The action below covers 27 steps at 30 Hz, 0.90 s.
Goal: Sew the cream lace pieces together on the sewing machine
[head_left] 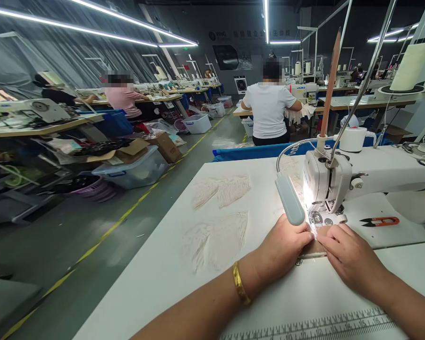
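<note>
Cloth [312, 250]: a small tan piece. Location: on the right of the table [159, 283], just on the near side of the needle area of the machine [326, 177], partly hidden by both hands.

Left hand [286, 241]: thumb and forefinger are together, clamped on the left part of the cloth. Right hand [352, 257]: thumb and forefinger are together, clamped on the cloth just to the right. The two sets of fingertips are close to each other; the cloth beneath them is hidden.

Handling (judged by appearance): light, soft and limp. The cloth probably does not hold its own shape; expect it to crease or stretch if pulled. Whether it is slippery cannot be told. Grip lightly at the edges, one hand per side, with fingertips on the near side of the needle area.

The lace pieces [228, 238], lying flat to the left, appear thinner and more fragile. Lift these by a plain edge. Snips [380, 221] lie to the right of the needle area.
</note>
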{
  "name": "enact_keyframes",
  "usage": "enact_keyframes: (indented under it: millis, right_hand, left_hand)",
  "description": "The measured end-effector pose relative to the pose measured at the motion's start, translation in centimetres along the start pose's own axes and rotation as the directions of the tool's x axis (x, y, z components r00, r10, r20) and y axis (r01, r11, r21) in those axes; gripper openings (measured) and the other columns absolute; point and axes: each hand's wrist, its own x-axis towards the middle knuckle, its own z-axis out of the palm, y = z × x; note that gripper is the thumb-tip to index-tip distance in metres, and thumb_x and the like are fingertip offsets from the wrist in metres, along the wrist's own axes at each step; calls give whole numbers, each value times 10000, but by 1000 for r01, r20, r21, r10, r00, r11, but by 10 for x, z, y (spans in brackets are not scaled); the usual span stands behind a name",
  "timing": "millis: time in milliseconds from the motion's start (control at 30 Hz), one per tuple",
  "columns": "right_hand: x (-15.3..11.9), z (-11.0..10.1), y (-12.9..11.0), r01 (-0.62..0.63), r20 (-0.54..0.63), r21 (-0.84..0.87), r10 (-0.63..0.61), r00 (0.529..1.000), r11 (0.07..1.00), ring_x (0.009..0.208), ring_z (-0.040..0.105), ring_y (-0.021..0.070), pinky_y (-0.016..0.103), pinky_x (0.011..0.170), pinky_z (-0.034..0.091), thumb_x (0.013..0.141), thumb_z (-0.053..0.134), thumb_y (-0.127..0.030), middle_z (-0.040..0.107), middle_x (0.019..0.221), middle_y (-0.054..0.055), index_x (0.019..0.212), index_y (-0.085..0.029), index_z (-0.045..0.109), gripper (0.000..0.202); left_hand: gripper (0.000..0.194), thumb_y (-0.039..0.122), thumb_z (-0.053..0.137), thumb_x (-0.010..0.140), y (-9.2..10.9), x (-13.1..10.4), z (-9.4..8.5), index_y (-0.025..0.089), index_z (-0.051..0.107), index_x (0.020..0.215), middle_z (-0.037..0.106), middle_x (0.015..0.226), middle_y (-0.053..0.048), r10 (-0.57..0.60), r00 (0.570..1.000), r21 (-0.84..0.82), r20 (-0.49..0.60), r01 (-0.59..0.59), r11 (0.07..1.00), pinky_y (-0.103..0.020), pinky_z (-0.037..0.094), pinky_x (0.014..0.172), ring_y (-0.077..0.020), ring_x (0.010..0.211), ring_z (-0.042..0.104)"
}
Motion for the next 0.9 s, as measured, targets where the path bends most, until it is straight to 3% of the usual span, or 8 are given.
enact_keyframes:
  millis: [333,467,667,900]
  right_hand:
    - [0,-4,-1,-39,43,82,35,998,996,766,469,205,339,661,430,1004,403,-62,569,826,40,914,-209,610,269]
    - [0,-3,-1,-89,68,111,82,994,990,840,530,229,364,713,453,1045,395,-108,618,913,57,1043,-217,616,246]
    - [-1,-2,-2,-77,65,96,71,995,992,812,519,229,350,677,443,1034,404,-98,600,885,53,1156,-204,623,272]
    - [-1,-2,-3,-61,47,76,58,997,995,826,516,226,354,688,464,1020,399,-87,618,917,68,1120,-197,649,291]
  left_hand:
    - [290,113,429,1019,3,-1,1,174,701,935,669,869,-77,24,999,-3,35,-24,1000,-375,497,821,-200,835,610]
    - [240,118,467,1017,6,-3,1,179,687,943,659,906,-77,15,999,25,40,-16,1000,-365,475,818,-203,848,595]
    - [247,113,439,1017,6,-5,0,168,677,981,658,904,-71,-20,998,-30,54,21,999,-347,474,797,-191,820,586]
    - [242,80,451,989,6,-4,0,167,673,946,677,895,-77,4,998,-28,62,-2,1000,-365,488,799,-198,809,610]
